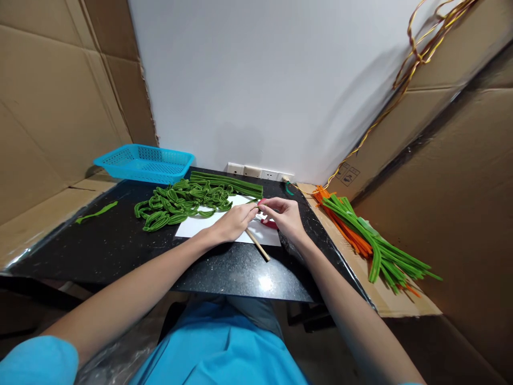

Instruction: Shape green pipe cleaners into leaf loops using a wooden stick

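My left hand (234,222) and my right hand (284,216) meet over a white sheet of paper (192,227), fingers closed in a pinch. Between the fingertips shows a short bit of green chenille stem (259,207), mostly hidden. A thin wooden stick (258,246) runs out from beneath my left hand toward the table's front edge; whether that hand grips it, I cannot tell. Partly covered by my right hand is a red-handled tool (269,223), its kind unclear. Just beyond my left hand lies a heap of looped green chenille pieces (184,200).
Straight green chenille stems (228,183) lie behind the heap on the black table (120,246). A blue plastic basket (144,168) stands at the back left. Orange stems (348,230) and light green stems (377,240) rest on cardboard at right. Sockets (252,171) line the wall.
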The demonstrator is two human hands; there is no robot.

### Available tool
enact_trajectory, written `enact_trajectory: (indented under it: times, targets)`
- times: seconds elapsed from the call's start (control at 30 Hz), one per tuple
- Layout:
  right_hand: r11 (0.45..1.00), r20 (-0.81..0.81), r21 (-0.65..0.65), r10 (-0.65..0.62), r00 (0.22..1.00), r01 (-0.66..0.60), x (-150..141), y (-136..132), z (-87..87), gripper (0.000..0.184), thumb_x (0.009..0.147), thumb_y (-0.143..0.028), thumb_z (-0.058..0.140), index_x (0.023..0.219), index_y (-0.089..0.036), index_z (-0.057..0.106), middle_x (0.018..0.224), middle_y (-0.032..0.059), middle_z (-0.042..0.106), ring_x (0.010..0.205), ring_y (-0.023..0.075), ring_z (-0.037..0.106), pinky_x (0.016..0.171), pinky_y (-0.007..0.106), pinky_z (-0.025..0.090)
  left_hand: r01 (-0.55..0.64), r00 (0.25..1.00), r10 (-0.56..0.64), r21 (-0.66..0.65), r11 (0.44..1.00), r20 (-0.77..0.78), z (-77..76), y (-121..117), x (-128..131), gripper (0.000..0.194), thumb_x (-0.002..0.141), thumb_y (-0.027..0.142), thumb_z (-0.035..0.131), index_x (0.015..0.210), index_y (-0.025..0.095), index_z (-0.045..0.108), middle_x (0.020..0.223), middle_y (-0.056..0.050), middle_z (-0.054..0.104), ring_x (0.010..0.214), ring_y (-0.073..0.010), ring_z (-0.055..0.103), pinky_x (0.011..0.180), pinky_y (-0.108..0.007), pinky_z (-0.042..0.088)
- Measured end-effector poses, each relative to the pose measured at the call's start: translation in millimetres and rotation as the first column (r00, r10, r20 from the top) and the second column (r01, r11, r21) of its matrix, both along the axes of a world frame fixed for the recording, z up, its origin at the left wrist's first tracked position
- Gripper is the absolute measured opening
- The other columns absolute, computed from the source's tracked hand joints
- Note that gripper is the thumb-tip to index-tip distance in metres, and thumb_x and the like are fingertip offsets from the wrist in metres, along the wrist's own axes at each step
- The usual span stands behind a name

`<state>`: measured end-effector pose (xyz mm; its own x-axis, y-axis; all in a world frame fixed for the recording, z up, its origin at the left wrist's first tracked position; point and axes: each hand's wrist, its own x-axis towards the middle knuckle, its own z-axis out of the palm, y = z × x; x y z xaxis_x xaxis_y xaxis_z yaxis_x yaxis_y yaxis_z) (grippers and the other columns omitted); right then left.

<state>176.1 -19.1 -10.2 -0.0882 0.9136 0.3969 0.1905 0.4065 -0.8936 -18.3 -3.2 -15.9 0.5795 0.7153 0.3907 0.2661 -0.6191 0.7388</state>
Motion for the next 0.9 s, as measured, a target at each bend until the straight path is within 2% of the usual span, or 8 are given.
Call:
enact_trajectory:
  times: [0.13,0.27,0.4,0.6,0.77,0.9]
  targets:
    - [1.0,0.029,0.003,0.002,1.0,-0.002,0.0,0.4,-2.8,0.037,0.08,-0.051,0.083,0.095,-0.017,0.079,0.081,0.006,0.077,0.055,0.0164,0.067,0.051,0.029,0.058,0.02,0.996,-0.014,-0.071,0.997,0.083,-5.2,4.1,3.9,0.034,0.106,0.039,0.041,0.088,0.017,0.06,0.087,-0.004,0.063,0.082,-0.0211,0.055,0.077,-0.032,0.038]
    - [0.997,0.005,0.035,0.064,0.998,-0.065,0.8,-1.9,0.2,0.035,0.085,-0.047,0.079,0.107,-0.02,0.078,0.088,0.0049,0.077,0.058,0.0152,0.067,0.054,0.029,0.059,0.041,0.989,-0.02,-0.141,0.989,0.145,-6.5,8.1,4.9,0.033,0.104,0.039,0.045,0.081,0.017,0.056,0.079,-0.002,0.057,0.076,-0.0187,0.05,0.072,-0.03,0.037]
    - [0.995,0.053,0.077,0.058,0.997,-0.062,2.6,-4.4,4.3,0.031,0.085,-0.043,0.079,0.106,-0.019,0.079,0.092,0.0057,0.076,0.064,0.0154,0.068,0.056,0.028,0.059,0.132,0.969,-0.072,-0.25,0.959,0.236,-5.9,8.2,5.9,0.037,0.103,0.048,0.049,0.08,0.018,0.051,0.07,0.002,0.045,0.064,-0.0144,0.04,0.06,-0.026,0.031]
    - [0.988,0.135,0.155,0.004,0.991,-0.025,3.1,-4.4,4.7,0.028,0.085,-0.042,0.079,0.099,-0.019,0.081,0.091,0.007,0.076,0.078,0.0196,0.069,0.059,0.027,0.06,0.322,0.911,-0.149,-0.436,0.841,0.385,-4.9,9.0,7.3,0.053,0.09,0.07,0.061,0.079,0.021,0.044,0.063,0.009,0.029,0.051,-0.0084,0.025,0.049,-0.021,0.021]
    - [0.985,0.142,0.17,-0.007,0.99,-0.017,4.8,-3.1,4.4,0.028,0.085,-0.045,0.079,0.096,-0.019,0.081,0.09,0.0068,0.076,0.078,0.0198,0.07,0.06,0.028,0.06,0.404,0.89,-0.161,-0.574,0.712,0.427,-1.0,8.7,3.1,0.049,0.091,0.065,0.065,0.086,0.019,0.049,0.062,0.01,0.028,0.046,-0.0055,0.021,0.045,-0.018,0.017]
    - [0.987,0.113,0.162,-0.008,0.994,-0.011,5.4,-2.4,4.6,0.027,0.082,-0.044,0.082,0.093,-0.019,0.082,0.089,0.0072,0.078,0.076,0.0201,0.071,0.06,0.03,0.061,0.417,0.887,-0.141,-0.629,0.656,0.44,-1.1,9.4,1.7,0.045,0.093,0.059,0.066,0.087,0.018,0.051,0.063,0.01,0.027,0.045,-0.004,0.02,0.044,-0.016,0.015]
